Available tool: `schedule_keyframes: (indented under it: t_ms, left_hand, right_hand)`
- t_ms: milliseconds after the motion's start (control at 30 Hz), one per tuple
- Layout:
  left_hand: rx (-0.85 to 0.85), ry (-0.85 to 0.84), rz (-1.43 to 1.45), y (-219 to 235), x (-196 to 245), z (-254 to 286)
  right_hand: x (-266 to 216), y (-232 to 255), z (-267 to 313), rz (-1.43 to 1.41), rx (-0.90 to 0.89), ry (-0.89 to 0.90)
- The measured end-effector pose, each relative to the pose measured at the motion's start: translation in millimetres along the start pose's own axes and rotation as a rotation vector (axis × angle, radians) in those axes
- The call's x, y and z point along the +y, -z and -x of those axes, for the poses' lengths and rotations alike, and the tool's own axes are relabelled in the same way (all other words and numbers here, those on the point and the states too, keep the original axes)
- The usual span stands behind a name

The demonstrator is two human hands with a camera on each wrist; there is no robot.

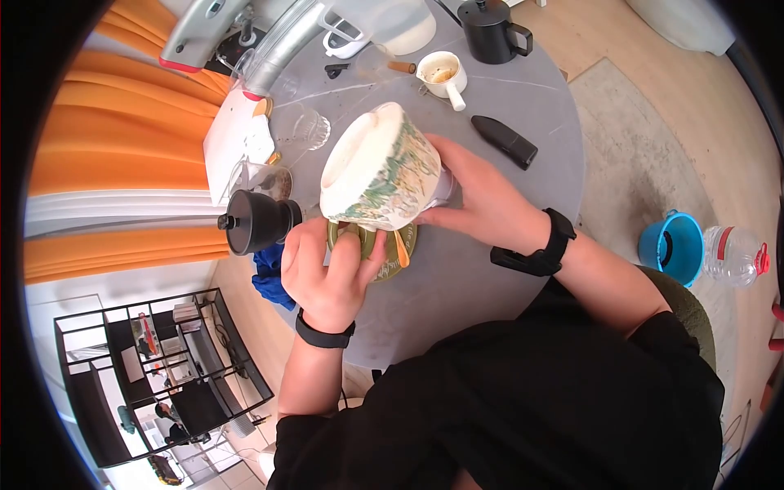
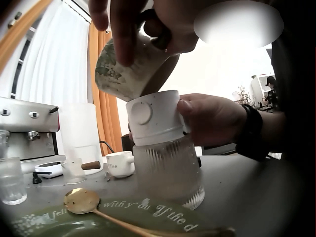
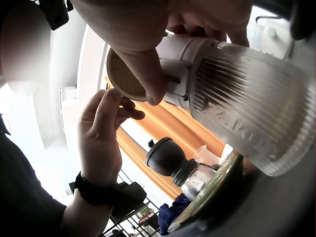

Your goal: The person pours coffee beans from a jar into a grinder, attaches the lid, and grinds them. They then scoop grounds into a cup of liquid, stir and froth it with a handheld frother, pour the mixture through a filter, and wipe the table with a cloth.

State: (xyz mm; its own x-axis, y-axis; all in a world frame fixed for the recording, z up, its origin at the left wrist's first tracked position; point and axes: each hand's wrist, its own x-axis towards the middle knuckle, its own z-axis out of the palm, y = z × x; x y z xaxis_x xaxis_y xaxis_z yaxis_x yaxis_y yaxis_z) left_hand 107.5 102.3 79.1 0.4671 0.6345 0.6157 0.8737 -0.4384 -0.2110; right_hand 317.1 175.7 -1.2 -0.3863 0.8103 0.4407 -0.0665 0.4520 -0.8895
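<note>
A cup with a green floral pattern (image 1: pixel 402 181) (image 2: pixel 123 74) is tilted, its rim at the white collar (image 2: pixel 154 118) of a ribbed glass jar (image 2: pixel 170 168) (image 3: pixel 252 106). My left hand (image 1: pixel 327 269) (image 3: pixel 101 140) holds the cup with curled fingers on its near side. The right hand (image 1: pixel 482 192) (image 2: pixel 215 121) grips the jar's collar, thumb on one side. In the head view the cup hides most of the jar. Below the cup lies a green plate (image 1: pixel 382 269) with a gold spoon (image 1: pixel 402 248) (image 2: pixel 81 201) on it. The cup's inside is hidden.
A black grinder (image 1: pixel 255 222) stands left of my left hand. Farther back are a glass (image 1: pixel 310 129), a white handled cup (image 1: pixel 442 73), a black kettle (image 1: pixel 490 33) and an espresso machine (image 2: pixel 29 128). A black object (image 1: pixel 504 141) lies to the right.
</note>
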Motion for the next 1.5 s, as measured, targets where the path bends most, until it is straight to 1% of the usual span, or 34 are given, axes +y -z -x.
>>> schedule_keyframes:
  t_ms: [33,67,133,233,367,433,500,567,667,733,767,833,867,900,967,1000,1033,1100,1133,1167,1233,1267,1300,1367,1400,1433,1500]
  left_hand:
    - [0.007,-0.047,-0.007,0,-2,0]
    - [0.007,-0.047,-0.007,-1,-4,0]
    - [0.019,-0.108,-0.019,-1,-6,-1]
    - [0.031,-0.13,-0.011,-3,-8,-1]
    - [0.047,-0.115,-0.002,-5,-6,-1]
    - [0.048,-0.076,0.018,-7,-5,1]
    - [0.05,-0.076,0.02,-7,-6,1]
    - [0.05,-0.075,0.022,-7,-7,1]
    - [0.049,-0.085,0.036,-7,-6,1]
    - [0.022,0.173,0.159,-6,0,7]
    - [0.022,0.174,0.16,-7,-1,7]
    - [0.022,0.473,0.381,-6,-5,6]
    - [0.015,0.697,0.597,-7,-8,13]
    - [0.018,0.7,0.596,-5,-12,15]
    - [-0.039,0.883,1.021,-1,-19,20]
    - [-0.002,0.932,1.117,-3,-20,25]
    - [0.002,0.937,1.119,-2,-21,29]
    - [0.024,1.116,1.321,2,-21,42]
    - [0.018,1.171,1.37,3,-23,50]
    - [0.027,1.177,1.374,5,-25,57]
    - [-0.063,1.361,1.495,10,-29,71]
    - [-0.084,1.416,1.495,11,-30,79]
    - [-0.068,1.422,1.5,10,-32,90]
    - [-0.135,1.462,1.537,8,-35,106]
    - [-0.142,1.499,1.521,9,-34,109]
    - [-0.127,1.502,1.527,8,-32,108]
    - [-0.152,1.519,1.541,6,-30,107]
  right_hand:
    - [-1,0,0,0.005,0.004,-0.004]
    - [-1,0,0,0.011,0.007,-0.008]
    - [1,-1,-1,-0.001,0.011,0.0]
    - [2,-2,0,-0.013,0.021,0.011]
    - [2,-1,0,-0.004,0.025,0.024]
    - [2,-2,0,-0.014,0.021,0.017]
    - [3,-2,0,-0.025,0.018,0.01]
    - [4,-1,0,0.025,0.018,0.017]
    - [2,0,0,-0.008,0.002,-0.007]
    - [0,1,0,0.015,0.002,0.002]
    - [-1,1,0,0.039,0.002,0.01]
    - [1,2,0,0.03,-0.021,-0.006]
    - [1,2,0,0.019,-0.045,-0.021]
    - [1,2,-1,0.02,-0.049,-0.02]
    - [0,2,-1,-0.004,-0.054,-0.036]
    - [0,2,-1,-0.003,-0.059,-0.036]
    - [0,2,-1,-0.011,-0.057,-0.043]
    - [-1,1,0,-0.015,-0.064,-0.052]
    - [-3,2,-1,0.001,-0.059,-0.059]
    - [-4,2,-1,0.018,-0.056,-0.065]
    - [-4,2,-1,0.018,-0.072,-0.079]
    - [-5,2,-1,0.013,-0.078,-0.091]
    - [-7,2,-2,0.018,-0.092,-0.089]
    - [-9,2,-2,-0.019,-0.086,-0.147]
    - [-9,2,-2,-0.013,-0.097,-0.145]
    - [-9,2,-2,-0.007,-0.092,-0.152]
    - [-11,1,-3,0.006,-0.098,-0.155]
